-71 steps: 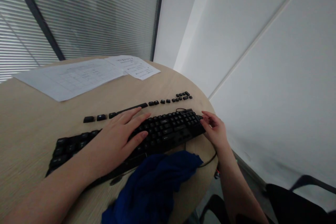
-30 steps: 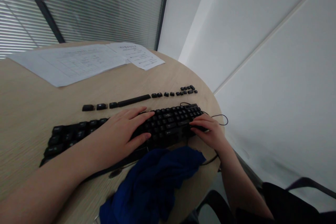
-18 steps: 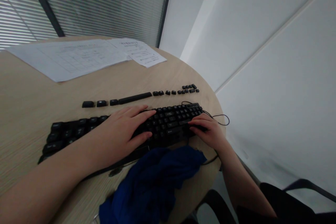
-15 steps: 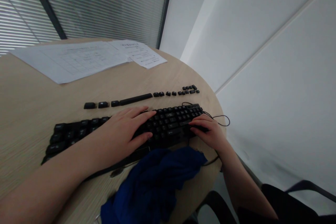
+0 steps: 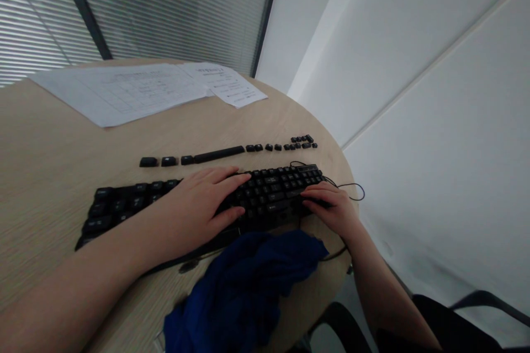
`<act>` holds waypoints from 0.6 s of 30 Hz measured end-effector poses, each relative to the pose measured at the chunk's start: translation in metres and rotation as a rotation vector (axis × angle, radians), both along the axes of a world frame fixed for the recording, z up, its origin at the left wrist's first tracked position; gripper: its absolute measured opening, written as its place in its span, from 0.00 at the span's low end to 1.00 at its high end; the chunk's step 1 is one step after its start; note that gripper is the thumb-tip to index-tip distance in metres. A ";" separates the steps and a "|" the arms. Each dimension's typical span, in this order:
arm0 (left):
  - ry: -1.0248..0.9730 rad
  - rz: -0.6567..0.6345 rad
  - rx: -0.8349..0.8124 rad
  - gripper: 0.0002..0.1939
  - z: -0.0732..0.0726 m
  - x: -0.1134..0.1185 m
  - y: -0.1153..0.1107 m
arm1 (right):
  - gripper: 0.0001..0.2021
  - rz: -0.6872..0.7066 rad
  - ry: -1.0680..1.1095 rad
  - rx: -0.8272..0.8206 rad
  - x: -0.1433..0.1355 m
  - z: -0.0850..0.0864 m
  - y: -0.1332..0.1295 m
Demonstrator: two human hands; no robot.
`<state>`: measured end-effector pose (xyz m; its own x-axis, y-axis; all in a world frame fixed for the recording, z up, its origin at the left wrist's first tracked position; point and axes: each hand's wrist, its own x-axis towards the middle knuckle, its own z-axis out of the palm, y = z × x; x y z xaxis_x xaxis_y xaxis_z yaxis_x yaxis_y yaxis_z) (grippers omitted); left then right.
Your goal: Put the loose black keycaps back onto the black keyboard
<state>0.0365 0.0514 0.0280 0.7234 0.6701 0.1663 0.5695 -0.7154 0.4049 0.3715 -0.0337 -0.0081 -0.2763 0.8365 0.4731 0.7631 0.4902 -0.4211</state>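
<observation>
A black keyboard (image 5: pixel 273 194) lies across the wooden table. My left hand (image 5: pixel 209 201) rests on its middle, fingers spread and holding nothing. At the keyboard's right end is my right hand (image 5: pixel 327 204), with thumb and fingers brought close together over the lower right keys; whatever may be between the fingertips is hidden. Beyond the keyboard runs a row of loose black keycaps (image 5: pixel 169 161), including a long space bar (image 5: pixel 219 154). A blue cloth (image 5: pixel 244 287) lies crumpled in front of the keyboard.
Printed papers (image 5: pixel 144 91) lie at the table's far side. A black cable (image 5: pixel 351 184) loops at the right edge of the table (image 5: pixel 165 132). White wall (image 5: pixel 434 94) rises on the right, blinds behind. Parts of a black chair (image 5: pixel 345 325) show below.
The view has shifted slightly, so the keyboard and keycaps appear a little further right. Both hands keep nearly the same places on the keyboard.
</observation>
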 end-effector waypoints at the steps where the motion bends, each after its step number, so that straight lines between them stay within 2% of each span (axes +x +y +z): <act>1: 0.002 -0.001 0.003 0.31 0.000 0.000 0.000 | 0.07 -0.006 0.002 0.012 0.000 0.000 0.000; 15: 0.023 -0.023 0.002 0.30 0.001 0.003 -0.001 | 0.09 0.061 -0.072 -0.027 0.003 0.004 0.000; 18: 0.021 -0.022 -0.001 0.29 0.001 0.003 -0.001 | 0.09 0.048 -0.115 0.024 0.001 0.006 -0.001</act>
<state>0.0392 0.0503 0.0290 0.7412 0.6544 0.1500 0.5624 -0.7272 0.3936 0.3729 -0.0347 -0.0023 -0.3692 0.8097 0.4561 0.7811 0.5363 -0.3197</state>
